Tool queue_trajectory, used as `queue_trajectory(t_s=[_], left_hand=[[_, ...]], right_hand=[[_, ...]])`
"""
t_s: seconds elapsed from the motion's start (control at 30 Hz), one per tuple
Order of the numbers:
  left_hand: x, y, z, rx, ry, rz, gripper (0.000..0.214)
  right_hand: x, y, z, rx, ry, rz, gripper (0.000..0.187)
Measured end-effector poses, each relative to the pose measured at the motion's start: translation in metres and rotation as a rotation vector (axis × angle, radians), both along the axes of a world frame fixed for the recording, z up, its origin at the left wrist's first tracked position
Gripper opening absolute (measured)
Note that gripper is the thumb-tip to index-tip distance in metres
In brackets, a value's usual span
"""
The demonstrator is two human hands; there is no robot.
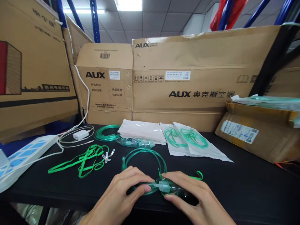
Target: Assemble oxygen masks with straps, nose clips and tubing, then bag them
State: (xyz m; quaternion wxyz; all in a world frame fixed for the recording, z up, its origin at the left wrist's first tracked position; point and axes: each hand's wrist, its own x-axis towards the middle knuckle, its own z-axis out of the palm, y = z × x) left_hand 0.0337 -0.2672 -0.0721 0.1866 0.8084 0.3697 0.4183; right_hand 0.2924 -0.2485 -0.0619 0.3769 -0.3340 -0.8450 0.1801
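Note:
My left hand [131, 189] pinches the end of a green, clear oxygen tube [146, 150], whose coil lies on the black table just beyond. In my right hand [187, 190] is a green transparent oxygen mask [174, 188], its pale connector [164, 186] facing left. The tube's end meets the connector between both hands; whether it is fully seated I cannot tell. A green elastic strap [198, 176] sticks out behind my right hand. Most of the mask is hidden by my right fingers.
Green straps [86, 161] and small metal strips [108, 157] lie left. Behind are coiled tubing [106, 133], white pouches [142, 129], bagged connectors [138, 143] and packed tubing sets [194, 140]. A power strip [30, 156] stands left, a carton [241, 134] right; large boxes [187, 75] wall the back.

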Motion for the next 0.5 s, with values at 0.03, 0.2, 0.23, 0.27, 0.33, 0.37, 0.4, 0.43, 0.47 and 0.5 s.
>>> queue_trajectory(t_s=[0.03,0.2,0.23,0.27,0.33,0.37,0.4,0.43,0.47,0.5], left_hand=[[0.0004,-0.0001,-0.0007,0.008,0.009,0.000,0.022],[0.0023,-0.0017,-0.0013,0.087,0.061,0.027,0.015],[0.0027,-0.0022,-0.0006,0.104,0.068,0.035,0.015],[0.0031,-0.0028,0.0001,0.120,0.075,0.041,0.015],[0.0040,-0.0038,0.0011,0.161,0.087,0.047,0.015],[0.0044,-0.0040,0.0011,0.192,0.088,0.049,0.015],[0.0047,-0.0040,0.0008,0.229,0.087,0.051,0.015],[0.0049,-0.0038,0.0001,0.265,0.083,0.052,0.015],[0.0051,-0.0033,-0.0010,0.295,0.079,0.050,0.015],[0.0050,-0.0027,-0.0023,0.320,0.079,0.045,0.015]], right_hand=[[-0.0005,-0.0001,-0.0005,0.009,-0.002,0.000,0.036],[-0.0030,-0.0012,-0.0049,0.054,0.003,0.020,0.040],[-0.0031,-0.0013,-0.0056,0.058,0.008,0.029,0.042],[-0.0031,-0.0014,-0.0061,0.058,0.011,0.034,0.044],[-0.0030,-0.0013,-0.0070,0.060,0.016,0.027,0.048],[-0.0029,-0.0013,-0.0073,0.062,0.019,0.009,0.049],[-0.0029,-0.0013,-0.0077,0.061,0.021,-0.007,0.049],[-0.0031,-0.0015,-0.0079,0.059,0.023,-0.019,0.047],[-0.0033,-0.0018,-0.0079,0.054,0.025,-0.024,0.043],[-0.0036,-0.0024,-0.0077,0.047,0.029,-0.020,0.040]])
